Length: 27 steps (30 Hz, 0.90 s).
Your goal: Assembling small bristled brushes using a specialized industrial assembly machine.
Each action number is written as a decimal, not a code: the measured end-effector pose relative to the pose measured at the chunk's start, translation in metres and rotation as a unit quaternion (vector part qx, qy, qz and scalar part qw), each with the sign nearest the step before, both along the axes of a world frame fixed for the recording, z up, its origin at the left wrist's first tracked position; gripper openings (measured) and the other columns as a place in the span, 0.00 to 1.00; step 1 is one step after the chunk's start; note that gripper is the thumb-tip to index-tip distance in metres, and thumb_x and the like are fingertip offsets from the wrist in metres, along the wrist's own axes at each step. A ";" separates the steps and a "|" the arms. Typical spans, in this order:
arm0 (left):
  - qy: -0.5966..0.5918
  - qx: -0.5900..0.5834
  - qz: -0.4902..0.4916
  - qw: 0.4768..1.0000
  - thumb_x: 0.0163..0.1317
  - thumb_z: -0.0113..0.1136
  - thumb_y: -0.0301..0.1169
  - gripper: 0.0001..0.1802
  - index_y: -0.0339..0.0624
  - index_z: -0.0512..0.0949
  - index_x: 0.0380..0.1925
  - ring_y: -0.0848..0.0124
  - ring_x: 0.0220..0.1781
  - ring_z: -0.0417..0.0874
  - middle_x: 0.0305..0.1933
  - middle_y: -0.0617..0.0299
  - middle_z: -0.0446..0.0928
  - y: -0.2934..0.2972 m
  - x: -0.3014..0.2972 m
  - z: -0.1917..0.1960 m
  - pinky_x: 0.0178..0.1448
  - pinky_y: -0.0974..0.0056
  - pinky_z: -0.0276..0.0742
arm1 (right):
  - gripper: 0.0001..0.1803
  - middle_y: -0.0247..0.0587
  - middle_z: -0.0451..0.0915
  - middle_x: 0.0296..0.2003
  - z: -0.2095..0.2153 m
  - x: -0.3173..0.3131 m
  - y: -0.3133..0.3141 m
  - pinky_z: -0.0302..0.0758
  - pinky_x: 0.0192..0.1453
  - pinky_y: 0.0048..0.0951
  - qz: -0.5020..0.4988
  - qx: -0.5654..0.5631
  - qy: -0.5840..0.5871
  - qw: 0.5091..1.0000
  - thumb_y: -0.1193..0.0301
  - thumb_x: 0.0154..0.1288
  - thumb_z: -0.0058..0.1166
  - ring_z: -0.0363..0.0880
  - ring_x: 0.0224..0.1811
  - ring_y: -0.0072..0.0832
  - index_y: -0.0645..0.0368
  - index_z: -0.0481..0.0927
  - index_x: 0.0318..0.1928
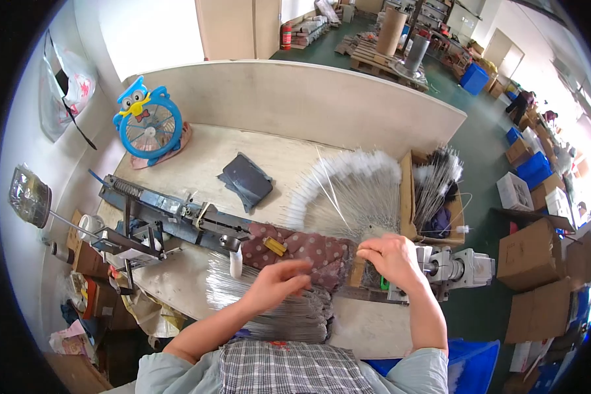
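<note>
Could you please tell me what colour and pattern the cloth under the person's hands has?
The padded cloth is dark maroon with small pale dots, seen best in the head view.

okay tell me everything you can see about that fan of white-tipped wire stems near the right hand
The white-tipped wire stems lie flat on the pale wooden bench, spread in a fan. They look like thin grey metal wires, each ending in a fluffy white tuft; the tufts form an arc along the far edge. The wires converge toward the right hand, which appears to pinch them where they meet.

Bare forearms and hands [279,284], pale grey-green rolled sleeves, a grey-and-white checked apron across the lap.
</note>
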<state>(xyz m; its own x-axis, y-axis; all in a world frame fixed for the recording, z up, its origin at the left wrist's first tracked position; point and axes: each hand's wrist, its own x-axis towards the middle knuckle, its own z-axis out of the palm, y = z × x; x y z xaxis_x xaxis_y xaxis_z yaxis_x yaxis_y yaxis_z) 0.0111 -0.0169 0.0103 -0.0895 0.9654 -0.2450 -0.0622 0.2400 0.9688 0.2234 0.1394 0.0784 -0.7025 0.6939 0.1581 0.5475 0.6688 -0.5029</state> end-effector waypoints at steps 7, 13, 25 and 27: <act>-0.405 -0.010 -0.096 0.909 0.66 0.52 0.46 0.27 0.48 0.65 0.61 0.75 0.32 0.76 0.37 0.61 0.78 0.088 0.040 0.026 0.39 0.68 0.72 | 0.03 0.39 0.77 0.21 -0.014 -0.004 0.002 0.73 0.37 0.38 -0.007 0.147 -0.042 0.988 0.71 0.50 0.53 0.78 0.32 0.38 0.52 0.80 0.26; -0.280 -0.013 -0.051 0.959 0.71 0.43 0.47 0.25 0.37 0.71 0.54 0.75 0.32 0.76 0.36 0.59 0.79 0.079 0.051 0.026 0.40 0.69 0.73 | 0.03 0.36 0.79 0.24 0.003 0.013 0.006 0.74 0.39 0.37 0.010 0.078 -0.050 0.996 0.71 0.51 0.54 0.78 0.34 0.36 0.53 0.81 0.26; -0.265 -0.012 0.011 0.964 0.71 0.41 0.48 0.27 0.34 0.72 0.52 0.79 0.33 0.75 0.37 0.63 0.80 0.052 0.034 0.028 0.40 0.72 0.72 | 0.06 0.35 0.80 0.27 0.004 0.003 0.005 0.74 0.43 0.35 0.074 0.028 -0.054 0.995 0.68 0.50 0.61 0.77 0.36 0.36 0.53 0.85 0.30; -0.275 0.005 -0.002 0.962 0.71 0.42 0.47 0.27 0.33 0.72 0.53 0.79 0.33 0.75 0.37 0.63 0.80 0.047 0.031 0.027 0.40 0.73 0.72 | 0.05 0.34 0.80 0.26 0.000 -0.009 0.005 0.73 0.42 0.34 0.097 0.026 -0.027 0.995 0.70 0.48 0.61 0.76 0.35 0.34 0.53 0.85 0.29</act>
